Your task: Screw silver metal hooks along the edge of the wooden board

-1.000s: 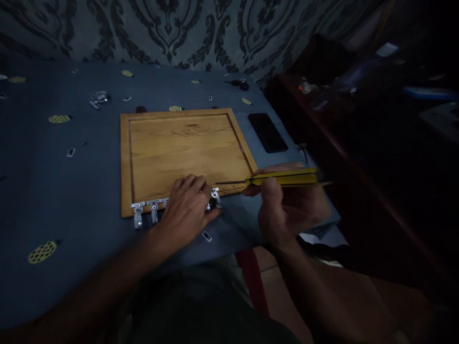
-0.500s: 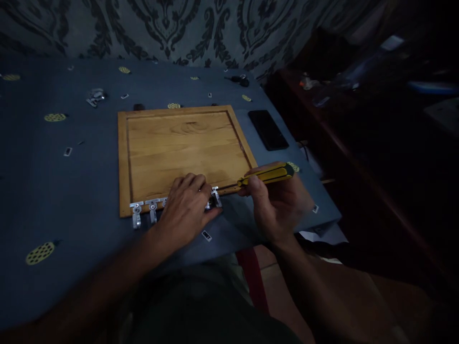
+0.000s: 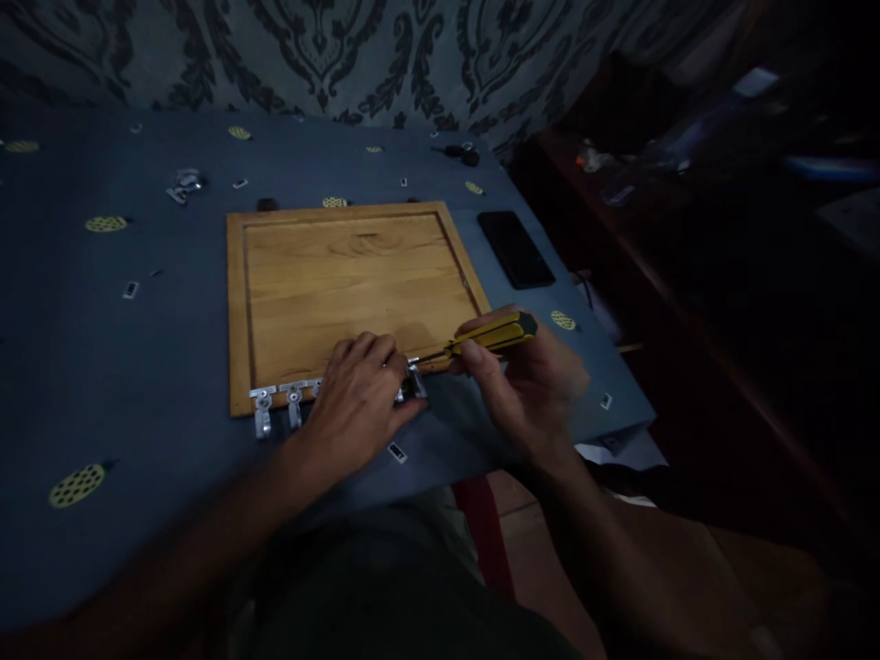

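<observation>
A framed wooden panel (image 3: 357, 284) lies flat on the blue cloth, with several metal hinges (image 3: 295, 396) in a row along its near edge. My left hand (image 3: 357, 390) rests over that edge, its fingers closed around a hinge (image 3: 417, 380) at the right end of the row. My right hand (image 3: 526, 385) grips a yellow and black screwdriver (image 3: 491, 335). The shaft points left, its tip at the hinge beside my left fingers. The exact contact of the tip is too small to tell.
A black phone (image 3: 515, 249) lies right of the panel. Loose metal hinges (image 3: 185, 185) lie at the back left, and a dark object (image 3: 459, 154) at the back right. A dark red edge (image 3: 639, 261) runs along the right, beyond the table.
My right hand has moved left with the screwdriver, bringing its tip to the hinge by my left hand. My left hand has stayed in place.
</observation>
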Tool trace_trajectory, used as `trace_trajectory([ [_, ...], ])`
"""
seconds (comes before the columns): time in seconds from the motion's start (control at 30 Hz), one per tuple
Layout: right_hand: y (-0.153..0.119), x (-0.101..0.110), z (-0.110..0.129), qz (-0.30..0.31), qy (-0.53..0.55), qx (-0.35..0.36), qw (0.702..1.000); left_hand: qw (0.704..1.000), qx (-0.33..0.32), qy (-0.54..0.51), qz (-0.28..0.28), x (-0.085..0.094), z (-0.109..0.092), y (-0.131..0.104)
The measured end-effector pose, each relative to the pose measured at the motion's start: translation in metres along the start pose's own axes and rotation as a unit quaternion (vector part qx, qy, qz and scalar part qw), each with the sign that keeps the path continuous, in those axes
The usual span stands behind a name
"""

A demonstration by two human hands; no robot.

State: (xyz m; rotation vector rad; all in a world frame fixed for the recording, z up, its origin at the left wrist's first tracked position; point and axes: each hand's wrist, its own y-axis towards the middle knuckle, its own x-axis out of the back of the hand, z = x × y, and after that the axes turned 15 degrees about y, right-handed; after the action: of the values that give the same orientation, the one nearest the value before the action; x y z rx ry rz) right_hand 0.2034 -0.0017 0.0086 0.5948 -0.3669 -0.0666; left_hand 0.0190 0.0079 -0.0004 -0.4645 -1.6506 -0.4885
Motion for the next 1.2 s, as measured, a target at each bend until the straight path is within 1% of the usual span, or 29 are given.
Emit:
trace_trajectory([
  [0.1,0.002,0.002,-0.002,0.020,0.026,-0.009,0.999,1.000,-0.003,-0.003,-0.003,-0.001,0.000,0.000],
  [0.17,0.001,0.001,-0.003,0.012,0.031,-0.015,0.999,1.000,-0.004,-0.006,-0.002,-0.001,0.000,-0.001],
  [0.3,-0.002,-0.003,-0.003,-0.022,0.005,-0.029,0.999,1.000,-0.001,-0.005,0.002,0.000,0.000,-0.001],
  [0.4,0.000,-0.005,-0.001,-0.024,-0.008,-0.027,0.999,1.000,-0.001,-0.001,0.006,0.001,0.000,-0.001],
  [0.47,0.002,-0.004,0.000,-0.010,-0.011,-0.018,1.000,1.000,-0.001,0.004,0.007,0.000,0.000,0.000],
  [0.63,0.008,-0.001,0.005,0.040,-0.033,0.015,0.999,1.000,-0.003,0.005,-0.010,-0.002,0.000,-0.001],
  [0.8,0.016,0.003,0.008,0.083,-0.031,0.036,0.995,1.000,-0.002,-0.001,-0.004,-0.001,0.000,-0.001],
  [0.97,0.022,0.009,0.009,0.118,-0.016,0.037,0.992,1.000,-0.006,0.002,-0.009,-0.002,0.000,0.000],
  [1.2,0.020,0.013,0.008,0.133,0.007,0.010,0.991,1.000,-0.007,-0.002,-0.010,-0.002,0.000,0.000],
])
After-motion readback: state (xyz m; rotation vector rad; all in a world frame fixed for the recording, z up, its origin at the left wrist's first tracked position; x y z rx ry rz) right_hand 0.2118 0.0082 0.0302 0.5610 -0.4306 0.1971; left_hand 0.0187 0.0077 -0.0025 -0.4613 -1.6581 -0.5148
